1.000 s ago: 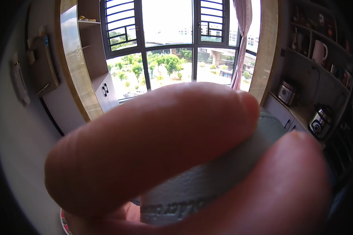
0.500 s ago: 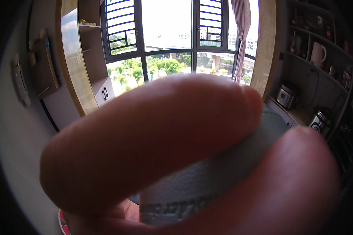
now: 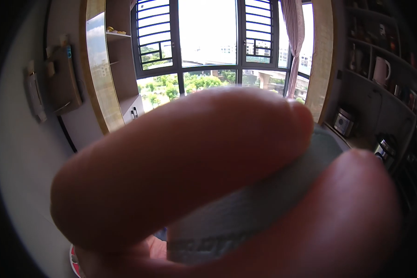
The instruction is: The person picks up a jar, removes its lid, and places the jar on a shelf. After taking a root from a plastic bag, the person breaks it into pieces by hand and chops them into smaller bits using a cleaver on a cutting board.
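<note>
Grey-green piece [image 3: 245, 208] close before camera, tilted up to right, pinched between finger and thumb of what looks like left hand [image 3: 194, 180]; right hand not seen. Since half second ago room has slid rightward in view, pinch nearly unmoved, embossed lettering more smeared: likely head turned, hold kept. Piece matte, finely grained, leather-like, flat. Beyond: dark-barred window [image 3: 174, 41], pleated pinkish curtain [image 3: 295, 34], squat metal-fronted appliance [image 3: 344, 123]

Blurred fingers [image 3: 180, 162] hide much of the grey strip [image 3: 259, 201], its lettering [image 3: 208, 244] unreadable; near left, a red-and-white thing [image 3: 73, 263] is cut off.
</note>
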{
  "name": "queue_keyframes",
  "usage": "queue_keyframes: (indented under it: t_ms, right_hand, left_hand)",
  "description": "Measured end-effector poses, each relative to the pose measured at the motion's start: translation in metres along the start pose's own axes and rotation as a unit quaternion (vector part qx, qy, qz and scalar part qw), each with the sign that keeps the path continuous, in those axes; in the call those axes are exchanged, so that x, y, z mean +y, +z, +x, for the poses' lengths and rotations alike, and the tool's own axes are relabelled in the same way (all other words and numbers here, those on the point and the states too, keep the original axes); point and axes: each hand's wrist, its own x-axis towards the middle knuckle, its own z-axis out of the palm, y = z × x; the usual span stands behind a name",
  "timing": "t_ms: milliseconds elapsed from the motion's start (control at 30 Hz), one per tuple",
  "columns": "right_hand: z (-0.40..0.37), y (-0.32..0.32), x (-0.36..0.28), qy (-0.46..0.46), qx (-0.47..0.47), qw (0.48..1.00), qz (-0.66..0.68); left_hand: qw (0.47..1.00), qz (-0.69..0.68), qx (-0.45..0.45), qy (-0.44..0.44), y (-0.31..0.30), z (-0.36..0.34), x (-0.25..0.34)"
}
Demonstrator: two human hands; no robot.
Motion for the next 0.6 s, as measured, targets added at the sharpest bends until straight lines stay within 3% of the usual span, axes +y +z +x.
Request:
queue_keyframes:
  t_ms: [100,133,167,300,400,433,467,600]
  right_hand:
    - [0.007,0.005,-0.004,-0.031,0.039,0.999,0.006]
    - [0.01,-0.002,-0.015,0.189,-0.081,0.964,0.168]
    - [0.016,-0.008,-0.021,0.391,-0.193,0.843,0.316]
    - [0.017,-0.005,-0.027,0.409,-0.203,0.818,0.349]
    - [0.016,0.008,-0.032,0.391,-0.221,0.835,0.317]
    - [0.018,0.017,-0.028,0.176,-0.085,0.965,0.175]
    - [0.02,0.025,-0.029,-0.056,0.062,0.996,0.016]
    - [0.048,0.025,-0.065,-0.063,0.059,0.995,0.042]
  left_hand:
    - [1.0,0.0,0.008,0.004,-0.004,0.001,-0.001]
    - [1.0,0.0,0.012,0.005,-0.006,0.001,-0.001]
    - [1.0,0.0,0.014,0.005,-0.008,0.002,-0.002]
    - [1.0,0.001,0.025,0.007,-0.017,0.004,-0.008]
    - [0.999,0.004,0.034,0.01,-0.027,0.007,-0.016]
    - [0.999,0.006,0.036,0.01,-0.03,0.009,-0.019]
    - [0.999,0.008,0.039,0.01,-0.034,0.011,-0.023]
    - [0.998,0.021,0.056,0.011,-0.057,0.015,-0.038]
